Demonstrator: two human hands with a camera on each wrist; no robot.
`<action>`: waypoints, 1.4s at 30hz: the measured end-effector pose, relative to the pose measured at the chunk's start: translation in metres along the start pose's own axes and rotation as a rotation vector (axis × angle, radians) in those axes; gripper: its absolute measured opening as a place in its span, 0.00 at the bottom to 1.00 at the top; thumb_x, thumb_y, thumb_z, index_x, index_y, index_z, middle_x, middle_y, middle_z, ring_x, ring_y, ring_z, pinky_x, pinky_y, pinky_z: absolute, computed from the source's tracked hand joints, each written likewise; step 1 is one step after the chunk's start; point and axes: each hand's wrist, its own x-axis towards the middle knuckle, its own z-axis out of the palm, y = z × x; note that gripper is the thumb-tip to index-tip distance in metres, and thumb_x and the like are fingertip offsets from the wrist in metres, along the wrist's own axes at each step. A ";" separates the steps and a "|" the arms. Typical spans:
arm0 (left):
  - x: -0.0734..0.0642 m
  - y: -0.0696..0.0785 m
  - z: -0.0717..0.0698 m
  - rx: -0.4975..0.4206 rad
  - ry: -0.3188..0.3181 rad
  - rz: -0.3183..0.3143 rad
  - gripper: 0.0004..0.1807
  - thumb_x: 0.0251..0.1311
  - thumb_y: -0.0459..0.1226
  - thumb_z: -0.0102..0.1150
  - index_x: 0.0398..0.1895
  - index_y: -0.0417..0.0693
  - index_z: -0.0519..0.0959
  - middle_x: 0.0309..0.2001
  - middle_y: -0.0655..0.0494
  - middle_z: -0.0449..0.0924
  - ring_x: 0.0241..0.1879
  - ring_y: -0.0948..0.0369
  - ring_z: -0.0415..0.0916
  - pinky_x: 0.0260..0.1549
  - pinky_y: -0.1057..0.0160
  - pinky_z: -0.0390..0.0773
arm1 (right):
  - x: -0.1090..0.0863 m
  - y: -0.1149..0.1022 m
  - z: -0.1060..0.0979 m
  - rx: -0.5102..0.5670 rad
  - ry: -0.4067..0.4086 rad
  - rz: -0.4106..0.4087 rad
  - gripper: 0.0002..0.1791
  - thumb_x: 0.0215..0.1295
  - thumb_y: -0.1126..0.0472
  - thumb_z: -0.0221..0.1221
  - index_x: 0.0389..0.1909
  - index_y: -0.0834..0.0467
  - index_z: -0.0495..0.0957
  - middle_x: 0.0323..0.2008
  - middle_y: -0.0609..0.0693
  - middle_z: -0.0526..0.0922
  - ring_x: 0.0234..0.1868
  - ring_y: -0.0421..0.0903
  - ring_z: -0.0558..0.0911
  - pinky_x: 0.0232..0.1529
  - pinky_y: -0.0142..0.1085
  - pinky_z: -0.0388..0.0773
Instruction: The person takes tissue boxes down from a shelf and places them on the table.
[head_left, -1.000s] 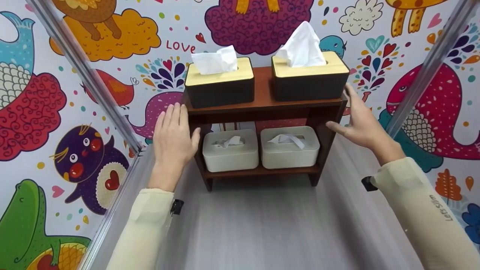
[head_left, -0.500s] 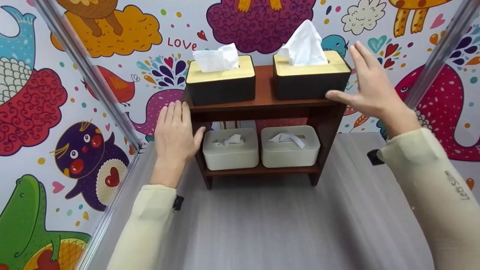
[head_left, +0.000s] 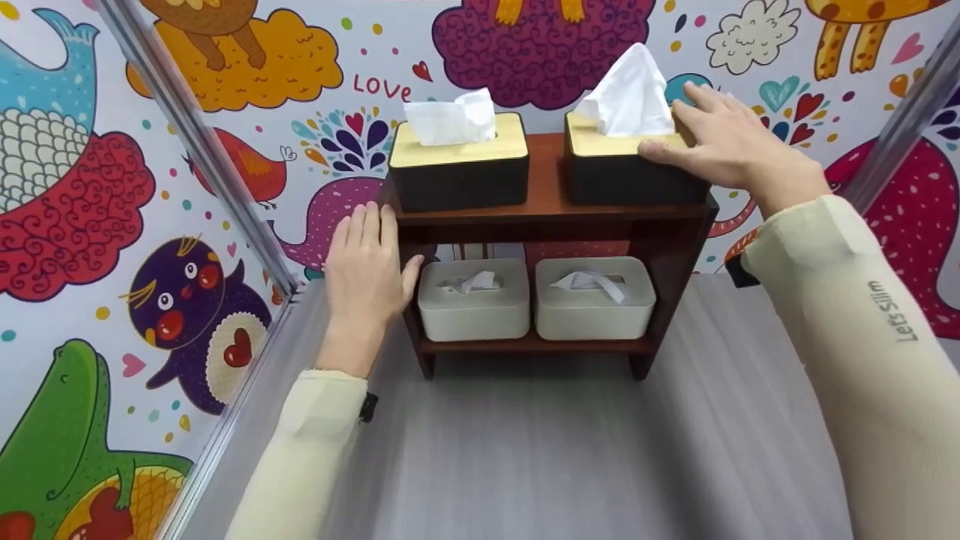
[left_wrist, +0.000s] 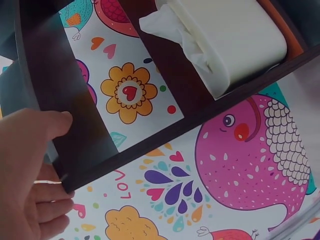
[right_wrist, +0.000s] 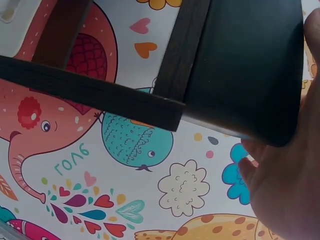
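Note:
A small reddish-brown wooden shelf (head_left: 546,184) carries two black tissue boxes with light wood lids on its top board. My right hand (head_left: 739,142) is at the right end of the right black tissue box (head_left: 626,180), thumb at the front of its lid and fingers over the far side. In the right wrist view, fingers curve behind the end of this box (right_wrist: 245,70), which sits on the shelf. My left hand (head_left: 367,270) rests against the shelf's upper left side, fingers straight and together; the left wrist view has its thumb across the side panel (left_wrist: 52,80).
On the top board's left stands the other black tissue box (head_left: 459,184). Two beige tissue boxes, a left one (head_left: 474,321) and a right one (head_left: 596,321), sit on the lower board. Colourful cartoon walls and a metal post (head_left: 199,142) enclose the grey floor (head_left: 540,450).
My right hand has risen from the shelf's right side and moved left onto the right black tissue box. My left hand stays at the shelf's left side. The head view has shifted slightly.

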 end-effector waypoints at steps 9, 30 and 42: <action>0.000 0.001 0.002 0.005 0.005 0.006 0.40 0.62 0.54 0.56 0.70 0.38 0.64 0.70 0.40 0.66 0.71 0.47 0.63 0.73 0.52 0.59 | 0.006 -0.002 -0.006 0.091 -0.129 -0.008 0.51 0.65 0.29 0.42 0.78 0.58 0.42 0.77 0.64 0.45 0.76 0.66 0.45 0.73 0.67 0.40; 0.000 -0.003 0.001 -0.023 0.014 0.040 0.40 0.62 0.53 0.57 0.70 0.37 0.64 0.70 0.39 0.66 0.71 0.47 0.63 0.73 0.52 0.59 | 0.005 -0.018 -0.006 0.015 -0.155 0.033 0.59 0.57 0.24 0.49 0.78 0.56 0.39 0.77 0.65 0.42 0.75 0.67 0.44 0.69 0.71 0.46; 0.000 -0.002 0.002 -0.017 0.009 0.026 0.40 0.62 0.52 0.56 0.70 0.37 0.63 0.70 0.39 0.65 0.71 0.46 0.62 0.74 0.52 0.57 | 0.008 -0.022 -0.006 0.075 -0.188 0.040 0.67 0.46 0.28 0.64 0.78 0.57 0.41 0.77 0.63 0.41 0.75 0.67 0.45 0.69 0.71 0.46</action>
